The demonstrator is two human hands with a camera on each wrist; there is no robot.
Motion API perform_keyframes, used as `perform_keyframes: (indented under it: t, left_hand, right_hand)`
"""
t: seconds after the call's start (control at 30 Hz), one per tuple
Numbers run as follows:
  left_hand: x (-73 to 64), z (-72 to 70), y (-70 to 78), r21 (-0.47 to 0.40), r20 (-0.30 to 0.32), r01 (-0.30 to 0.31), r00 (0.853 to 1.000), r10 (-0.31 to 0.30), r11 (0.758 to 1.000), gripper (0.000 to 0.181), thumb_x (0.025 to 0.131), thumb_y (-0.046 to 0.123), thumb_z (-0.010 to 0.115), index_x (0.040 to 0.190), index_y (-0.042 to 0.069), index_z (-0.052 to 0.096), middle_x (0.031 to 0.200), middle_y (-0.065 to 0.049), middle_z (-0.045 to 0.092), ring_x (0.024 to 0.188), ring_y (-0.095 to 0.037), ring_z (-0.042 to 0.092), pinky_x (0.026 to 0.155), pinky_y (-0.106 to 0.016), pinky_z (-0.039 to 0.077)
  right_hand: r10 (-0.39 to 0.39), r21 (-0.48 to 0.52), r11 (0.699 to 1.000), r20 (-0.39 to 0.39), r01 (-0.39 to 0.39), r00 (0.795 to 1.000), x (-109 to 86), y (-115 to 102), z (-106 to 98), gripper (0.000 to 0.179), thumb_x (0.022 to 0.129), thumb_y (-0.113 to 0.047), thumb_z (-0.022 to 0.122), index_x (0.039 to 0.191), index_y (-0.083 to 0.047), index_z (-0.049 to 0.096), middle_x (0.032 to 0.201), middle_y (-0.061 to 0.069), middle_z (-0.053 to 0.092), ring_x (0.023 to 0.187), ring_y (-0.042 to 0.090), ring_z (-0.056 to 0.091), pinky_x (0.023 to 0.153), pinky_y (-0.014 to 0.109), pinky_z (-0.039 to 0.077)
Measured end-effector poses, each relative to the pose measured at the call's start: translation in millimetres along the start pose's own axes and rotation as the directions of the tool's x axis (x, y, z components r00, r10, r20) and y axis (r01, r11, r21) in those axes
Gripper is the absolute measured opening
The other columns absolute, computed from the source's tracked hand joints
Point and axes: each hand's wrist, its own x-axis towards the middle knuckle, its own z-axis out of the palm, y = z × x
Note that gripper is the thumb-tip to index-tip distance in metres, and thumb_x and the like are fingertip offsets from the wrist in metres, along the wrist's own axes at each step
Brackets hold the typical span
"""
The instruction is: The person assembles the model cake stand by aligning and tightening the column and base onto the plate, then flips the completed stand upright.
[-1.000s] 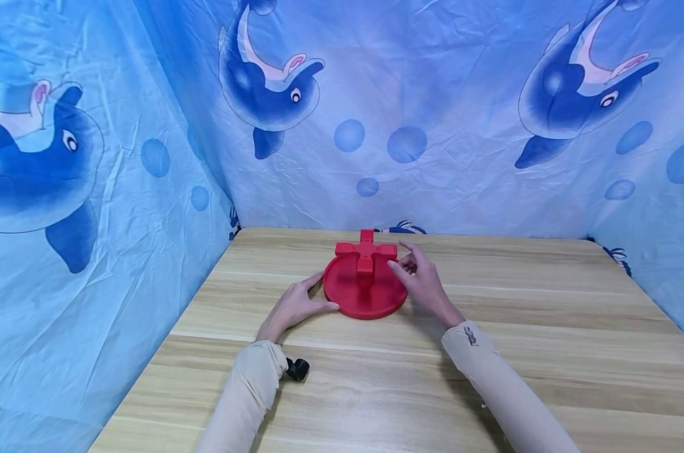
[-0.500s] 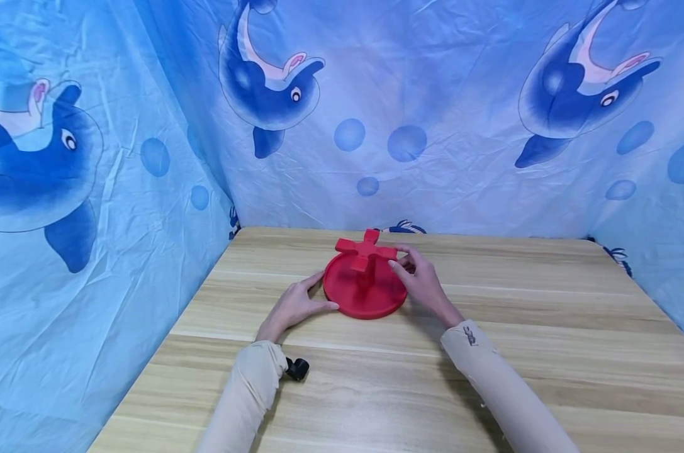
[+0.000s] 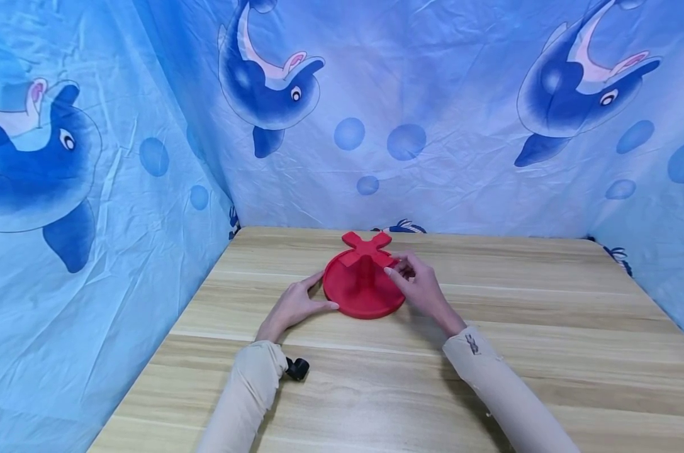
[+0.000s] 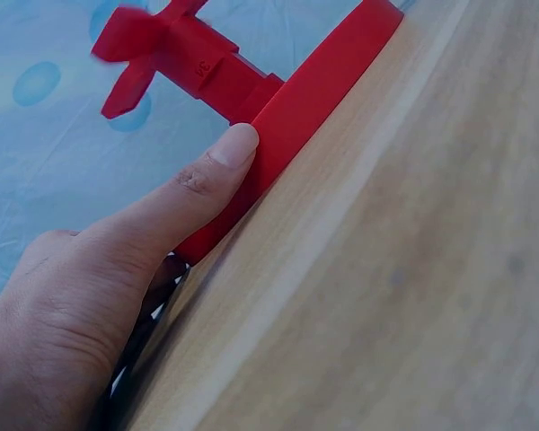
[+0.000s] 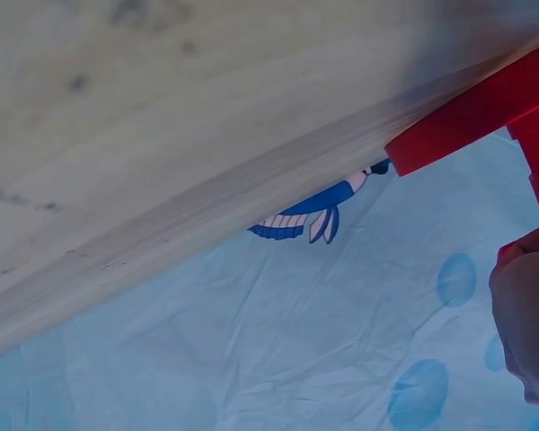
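Note:
A red round tray-like base stands on the table, with a thick post rising from its middle. On the post sits a red four-armed cross-shaped top, its arms now diagonal. My left hand spans the left rim of the base, thumb in front and fingers behind; in the left wrist view the thumb presses against the side wall. My right hand pinches the near right arm of the cross between thumb and fingers. In the right wrist view only part of that hand shows, below the post.
The wood-grain table reaches back to a blue curtain printed with dolphins, which also hangs along both sides. A small black device sticks out at the left cuff.
The cross has turned on its post, from arms pointing straight ahead and sideways to diagonal. My right hand has come slightly nearer with it; my left hand and the base have stayed put.

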Motion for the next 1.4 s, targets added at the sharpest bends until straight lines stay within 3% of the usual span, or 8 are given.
perform_keyframes:
  t: [0.17, 0.37, 0.67, 1.1, 1.4]
  left_hand:
    - [-0.1, 0.0, 0.4, -0.005, -0.001, -0.003, 1.0, 0.003, 1.0, 0.102, 0.075, 0.067, 0.083, 0.159, 0.023, 0.045, 0.154, -0.005, 0.051, 0.139, -0.028, 0.048, 0.11, -0.052, 0.043]
    - [-0.1, 0.2, -0.6, -0.01, 0.0, 0.0, 1.0, 0.0, 1.0, 0.103, 0.075, 0.067, 0.084, 0.159, 0.023, 0.045, 0.154, -0.003, 0.052, 0.139, -0.026, 0.048, 0.11, -0.052, 0.043]
    - [-0.7, -0.8, -1.3, -0.024, -0.006, -0.003, 1.0, 0.003, 1.0, 0.101, 0.076, 0.067, 0.083, 0.159, 0.023, 0.045, 0.153, -0.004, 0.052, 0.138, -0.026, 0.049, 0.109, -0.052, 0.044]
    - [-0.8, -1.0, -0.8, -0.033, 0.002, 0.005, 1.0, -0.005, 0.999, 0.102, 0.075, 0.066, 0.084, 0.159, 0.024, 0.045, 0.153, -0.003, 0.053, 0.137, -0.026, 0.049, 0.109, -0.053, 0.044]
    - [-0.2, -0.8, -0.9, -0.024, 0.004, 0.006, 1.0, -0.006, 1.0, 0.102, 0.075, 0.067, 0.084, 0.159, 0.024, 0.045, 0.153, -0.003, 0.053, 0.137, -0.026, 0.049, 0.109, -0.052, 0.044]
  right_hand:
    - [-0.05, -0.024, 0.999, -0.052, 0.049, 0.997, -2.2, 1, -2, 0.031, 0.101, -0.013, 0.07, 0.127, 0.001, 0.064, 0.099, 0.009, 0.067, 0.088, 0.024, 0.06, 0.076, 0.03, 0.053]
    - [-0.025, -0.038, 0.999, -0.094, 0.022, 0.995, 1.4, 2, -5, 0.036, 0.101, -0.014, 0.07, 0.132, 0.0, 0.061, 0.1, 0.01, 0.066, 0.089, 0.025, 0.06, 0.077, 0.031, 0.054]
    - [0.027, -0.056, 0.998, -0.037, -0.029, 0.999, 14.2, 9, -5, 0.052, 0.103, -0.015, 0.067, 0.15, 0.0, 0.05, 0.1, 0.013, 0.067, 0.087, 0.025, 0.061, 0.074, 0.023, 0.051]
    - [0.126, -0.063, 0.99, 0.035, -0.124, 0.991, 23.1, 14, -5, 0.064, 0.104, -0.023, 0.065, 0.16, -0.007, 0.039, 0.114, 0.015, 0.065, 0.101, 0.028, 0.059, 0.081, 0.029, 0.054]
    - [0.115, -0.038, 0.993, 0.065, -0.113, 0.991, 27.1, 15, -3, 0.061, 0.104, -0.02, 0.066, 0.159, -0.008, 0.041, 0.114, 0.016, 0.065, 0.103, 0.03, 0.058, 0.083, 0.037, 0.055]
